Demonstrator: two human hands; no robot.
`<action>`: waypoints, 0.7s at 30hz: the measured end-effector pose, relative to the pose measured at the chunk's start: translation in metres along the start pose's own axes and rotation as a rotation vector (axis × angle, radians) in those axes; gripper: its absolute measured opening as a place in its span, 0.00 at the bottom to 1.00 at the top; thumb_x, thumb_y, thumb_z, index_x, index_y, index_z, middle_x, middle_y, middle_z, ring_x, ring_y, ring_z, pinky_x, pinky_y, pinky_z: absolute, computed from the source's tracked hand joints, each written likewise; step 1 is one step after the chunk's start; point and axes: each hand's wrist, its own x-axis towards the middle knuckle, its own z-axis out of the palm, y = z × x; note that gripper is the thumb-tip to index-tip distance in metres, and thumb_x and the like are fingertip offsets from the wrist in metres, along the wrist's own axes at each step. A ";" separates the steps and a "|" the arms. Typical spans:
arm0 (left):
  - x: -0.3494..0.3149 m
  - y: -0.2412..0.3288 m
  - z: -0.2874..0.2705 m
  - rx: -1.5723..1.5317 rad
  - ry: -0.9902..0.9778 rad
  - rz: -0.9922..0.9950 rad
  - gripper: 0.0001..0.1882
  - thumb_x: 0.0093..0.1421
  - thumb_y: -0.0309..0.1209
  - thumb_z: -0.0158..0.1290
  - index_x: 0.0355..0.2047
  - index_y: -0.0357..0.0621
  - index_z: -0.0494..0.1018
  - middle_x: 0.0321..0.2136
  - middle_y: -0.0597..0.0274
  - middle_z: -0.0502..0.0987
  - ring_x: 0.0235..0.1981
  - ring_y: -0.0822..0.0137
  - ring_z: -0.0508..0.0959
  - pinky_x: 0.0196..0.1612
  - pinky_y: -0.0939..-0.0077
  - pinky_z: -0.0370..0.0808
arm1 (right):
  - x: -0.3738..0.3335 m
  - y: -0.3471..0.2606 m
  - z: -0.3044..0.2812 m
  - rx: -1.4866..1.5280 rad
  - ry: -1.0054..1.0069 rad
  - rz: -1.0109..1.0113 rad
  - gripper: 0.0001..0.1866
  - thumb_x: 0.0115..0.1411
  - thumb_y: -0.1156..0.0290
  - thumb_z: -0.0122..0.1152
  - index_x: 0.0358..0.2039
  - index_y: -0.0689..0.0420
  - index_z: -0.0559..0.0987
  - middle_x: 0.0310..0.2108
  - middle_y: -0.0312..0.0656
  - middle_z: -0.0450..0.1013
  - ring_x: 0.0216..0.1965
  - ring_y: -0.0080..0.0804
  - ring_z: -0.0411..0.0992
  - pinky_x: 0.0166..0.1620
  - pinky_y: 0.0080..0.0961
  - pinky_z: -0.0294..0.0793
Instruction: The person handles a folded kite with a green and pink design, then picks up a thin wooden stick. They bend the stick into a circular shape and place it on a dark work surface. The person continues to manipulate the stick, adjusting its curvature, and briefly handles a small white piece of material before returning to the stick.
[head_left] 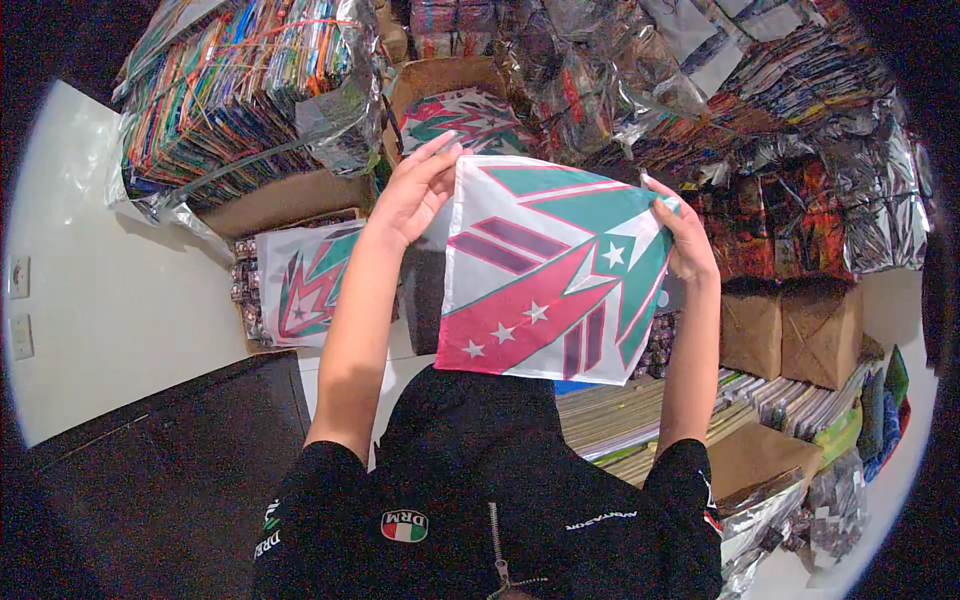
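Both my hands hold up a printed cloth (530,270), spread out in front of my chest. It is white with green and red pointed shapes, white stars and dark striped bars. My left hand (415,195) pinches its upper left corner between thumb and fingers. At the upper right corner my right hand (690,235) grips the edge, thumb on the near side. The lower edge hangs free. Similar folded cloths (315,285) lie in a carton to the left, and more printed cloths (465,120) fill an open cardboard box (440,75) beyond my hands.
A tall tied stack of colourful thin packs (240,95) stands at the far left. Plastic-wrapped bundles (780,80) pile up at the far right, above brown cartons (790,325). Flat stacked sheets (610,415) lie at the right. A black panel (170,470) is at the lower left.
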 end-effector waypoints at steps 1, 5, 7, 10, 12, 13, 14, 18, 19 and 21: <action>-0.001 0.002 0.001 0.024 0.004 0.000 0.37 0.65 0.33 0.62 0.69 0.38 0.58 0.53 0.51 0.80 0.47 0.66 0.82 0.55 0.72 0.77 | 0.001 0.002 -0.002 -0.005 0.002 0.002 0.28 0.68 0.67 0.64 0.67 0.55 0.70 0.43 0.36 0.80 0.41 0.24 0.78 0.45 0.24 0.80; 0.000 0.004 -0.005 0.164 0.078 0.012 0.32 0.66 0.32 0.60 0.67 0.41 0.63 0.51 0.52 0.80 0.47 0.65 0.82 0.53 0.70 0.78 | 0.004 0.000 0.004 0.007 -0.020 0.015 0.28 0.68 0.67 0.64 0.67 0.55 0.70 0.42 0.35 0.80 0.40 0.23 0.78 0.45 0.24 0.80; 0.000 0.004 -0.008 0.216 0.067 0.030 0.34 0.64 0.32 0.64 0.67 0.40 0.64 0.46 0.54 0.83 0.46 0.68 0.83 0.52 0.74 0.78 | 0.005 -0.002 0.005 -0.021 -0.020 0.019 0.28 0.68 0.68 0.64 0.67 0.55 0.70 0.42 0.35 0.80 0.40 0.22 0.78 0.45 0.23 0.80; -0.001 0.003 -0.011 0.297 0.079 0.087 0.33 0.62 0.31 0.66 0.65 0.39 0.67 0.43 0.54 0.84 0.43 0.70 0.83 0.49 0.77 0.79 | 0.010 -0.003 0.008 -0.034 -0.011 0.023 0.27 0.68 0.68 0.64 0.66 0.55 0.71 0.41 0.34 0.80 0.40 0.21 0.78 0.45 0.23 0.79; 0.000 0.004 -0.014 0.335 0.090 0.093 0.32 0.61 0.30 0.67 0.63 0.39 0.69 0.43 0.53 0.84 0.42 0.70 0.84 0.47 0.77 0.80 | 0.013 -0.002 0.007 -0.032 -0.007 0.020 0.27 0.68 0.68 0.64 0.66 0.55 0.72 0.41 0.33 0.79 0.40 0.21 0.77 0.45 0.22 0.79; 0.003 0.006 -0.015 0.344 0.093 0.074 0.31 0.60 0.30 0.67 0.62 0.39 0.70 0.43 0.52 0.84 0.42 0.70 0.84 0.47 0.77 0.80 | 0.016 0.000 0.004 -0.031 -0.007 0.017 0.26 0.68 0.68 0.64 0.66 0.54 0.72 0.41 0.33 0.79 0.39 0.20 0.77 0.45 0.21 0.79; 0.005 0.007 -0.016 0.353 0.095 0.055 0.30 0.60 0.29 0.67 0.62 0.38 0.71 0.43 0.52 0.84 0.41 0.70 0.84 0.46 0.77 0.80 | 0.017 0.001 0.002 -0.029 -0.007 0.014 0.26 0.68 0.68 0.64 0.65 0.54 0.73 0.41 0.32 0.79 0.39 0.20 0.77 0.45 0.21 0.79; 0.004 0.012 -0.017 0.350 0.133 0.100 0.29 0.60 0.28 0.68 0.60 0.37 0.73 0.43 0.53 0.85 0.43 0.70 0.84 0.49 0.78 0.79 | 0.019 0.001 0.009 -0.036 0.003 0.014 0.26 0.67 0.66 0.65 0.65 0.53 0.73 0.40 0.31 0.79 0.39 0.19 0.76 0.44 0.19 0.78; 0.004 0.011 -0.019 0.388 0.153 0.160 0.28 0.59 0.28 0.68 0.59 0.36 0.74 0.42 0.53 0.85 0.42 0.70 0.84 0.49 0.78 0.79 | 0.020 0.001 0.010 -0.045 0.001 0.011 0.27 0.67 0.66 0.65 0.65 0.54 0.73 0.40 0.31 0.79 0.39 0.19 0.76 0.44 0.19 0.78; 0.000 0.010 -0.018 0.479 0.196 0.270 0.26 0.59 0.28 0.68 0.57 0.35 0.76 0.41 0.54 0.85 0.42 0.71 0.84 0.49 0.79 0.79 | 0.020 0.001 0.012 -0.054 -0.003 0.005 0.27 0.67 0.66 0.65 0.65 0.54 0.73 0.40 0.31 0.79 0.38 0.19 0.76 0.44 0.19 0.78</action>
